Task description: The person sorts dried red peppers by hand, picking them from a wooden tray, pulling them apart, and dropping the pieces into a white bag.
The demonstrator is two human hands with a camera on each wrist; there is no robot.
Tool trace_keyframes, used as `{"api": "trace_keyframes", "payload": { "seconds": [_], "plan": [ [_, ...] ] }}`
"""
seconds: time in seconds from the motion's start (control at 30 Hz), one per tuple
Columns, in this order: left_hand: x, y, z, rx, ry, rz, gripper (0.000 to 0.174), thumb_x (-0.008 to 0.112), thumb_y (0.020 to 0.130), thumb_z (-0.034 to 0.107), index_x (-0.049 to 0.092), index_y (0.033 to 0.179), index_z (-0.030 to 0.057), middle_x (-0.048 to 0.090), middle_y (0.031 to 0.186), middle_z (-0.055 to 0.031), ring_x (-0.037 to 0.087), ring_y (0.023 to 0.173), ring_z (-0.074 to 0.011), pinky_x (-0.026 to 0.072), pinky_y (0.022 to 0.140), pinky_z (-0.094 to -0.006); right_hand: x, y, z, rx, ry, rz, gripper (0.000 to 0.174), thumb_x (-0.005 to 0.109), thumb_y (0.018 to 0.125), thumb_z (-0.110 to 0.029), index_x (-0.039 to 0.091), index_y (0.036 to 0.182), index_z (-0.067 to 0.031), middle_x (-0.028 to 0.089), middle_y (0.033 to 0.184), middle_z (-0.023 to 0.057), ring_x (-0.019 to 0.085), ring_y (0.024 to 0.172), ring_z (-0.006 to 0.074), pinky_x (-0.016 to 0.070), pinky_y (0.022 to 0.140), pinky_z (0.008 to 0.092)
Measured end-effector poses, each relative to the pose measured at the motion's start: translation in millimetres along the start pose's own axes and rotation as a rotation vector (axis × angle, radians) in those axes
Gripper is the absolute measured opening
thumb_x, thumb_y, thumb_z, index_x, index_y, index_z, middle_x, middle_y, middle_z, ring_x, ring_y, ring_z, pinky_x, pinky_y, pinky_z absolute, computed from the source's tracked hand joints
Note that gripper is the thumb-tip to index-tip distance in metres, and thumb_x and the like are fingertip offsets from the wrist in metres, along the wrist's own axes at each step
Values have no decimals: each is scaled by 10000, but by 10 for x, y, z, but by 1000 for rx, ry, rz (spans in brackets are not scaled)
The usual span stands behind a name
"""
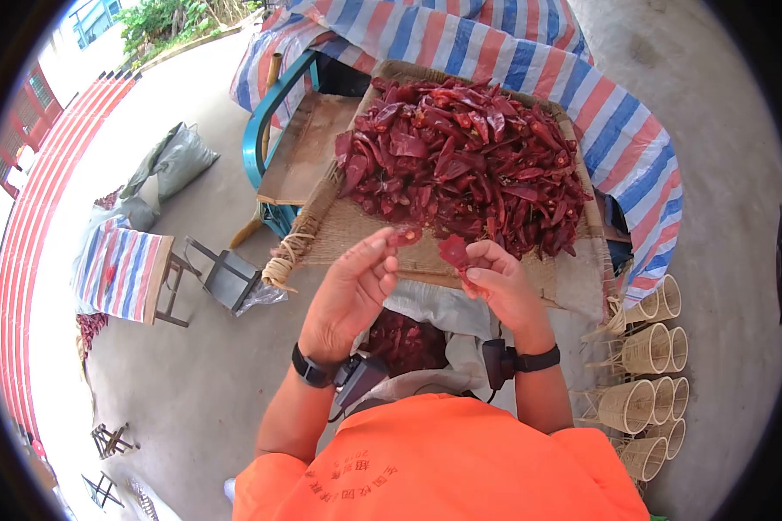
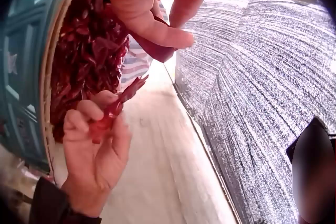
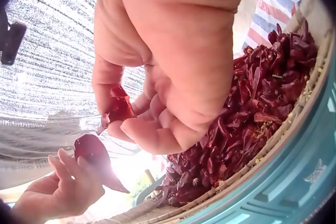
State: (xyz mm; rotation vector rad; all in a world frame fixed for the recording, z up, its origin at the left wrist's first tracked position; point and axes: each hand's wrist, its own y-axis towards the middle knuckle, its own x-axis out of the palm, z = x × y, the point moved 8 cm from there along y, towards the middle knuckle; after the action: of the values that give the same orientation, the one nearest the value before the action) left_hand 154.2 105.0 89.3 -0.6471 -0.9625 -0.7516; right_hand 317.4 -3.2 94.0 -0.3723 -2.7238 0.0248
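Both hands are raised over the near edge of a woven tray (image 1: 343, 233) heaped with dried red chili peppers (image 1: 460, 156). My left hand (image 1: 354, 291) pinches a flat red chili piece (image 1: 406, 236) between thumb and fingers; in the right wrist view this chili piece (image 3: 93, 153) looks broad with a pointed tip. A short way to the right, my right hand (image 1: 506, 285) grips another chili piece (image 1: 453, 251). Its ragged, split end sticks up past the fingertips in the left wrist view (image 2: 128, 94). The two pieces are apart.
Below the forearms an open pale sack (image 1: 447, 311) holds more red chilies (image 1: 406, 341). A blue-framed chair (image 1: 256, 143) stands by the tray's left side. Stacked wicker baskets (image 1: 639, 347) are at the right, and striped sheeting (image 1: 621, 130) lies behind the tray. A small stool (image 1: 232, 280) stands left.
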Motion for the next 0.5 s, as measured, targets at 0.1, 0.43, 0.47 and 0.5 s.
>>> {"api": "trace_keyframes", "payload": {
  "seconds": [0.1, 0.43, 0.47, 0.5],
  "plan": [
    [-48, -175, -132, -79, -77, 22, 287, 552, 962, 89, 547, 1227, -22, 648, 990, -75, 643, 825, -142, 553, 684, -245, 74, -70, -84, -23, -84, -30, 220, 644, 862, -61, 586, 1074, -50, 613, 916, 11, 546, 735, 79, 423, 645, 225],
    [-449, -437, -499, -263, 27, 37, 236, 559, 956, 75, 585, 1182, 13, 653, 955, -59, 605, 729, -100, 510, 642, -227, 196, -201, -141, 1, -137, -70, 252, 671, 855, -57, 586, 1093, -46, 611, 973, 7, 583, 815, 79, 467, 718, 231],
    [-570, -454, -625, -360, 135, 36, 351, 583, 947, 97, 521, 1280, 8, 656, 939, -60, 604, 720, -95, 509, 627, -228, 183, -219, -115, 21, -155, -69, 255, 673, 856, -57, 586, 1096, -46, 610, 986, 7, 590, 831, 79, 474, 735, 232],
    [-664, -496, -723, -416, 238, 49, 409, 596, 941, 105, 480, 1321, 8, 651, 938, -60, 601, 715, -97, 506, 622, -231, 190, -237, -100, 34, -181, -72, 256, 673, 859, -59, 586, 1099, -44, 611, 990, 5, 592, 842, 78, 478, 748, 233]
  ]
}}
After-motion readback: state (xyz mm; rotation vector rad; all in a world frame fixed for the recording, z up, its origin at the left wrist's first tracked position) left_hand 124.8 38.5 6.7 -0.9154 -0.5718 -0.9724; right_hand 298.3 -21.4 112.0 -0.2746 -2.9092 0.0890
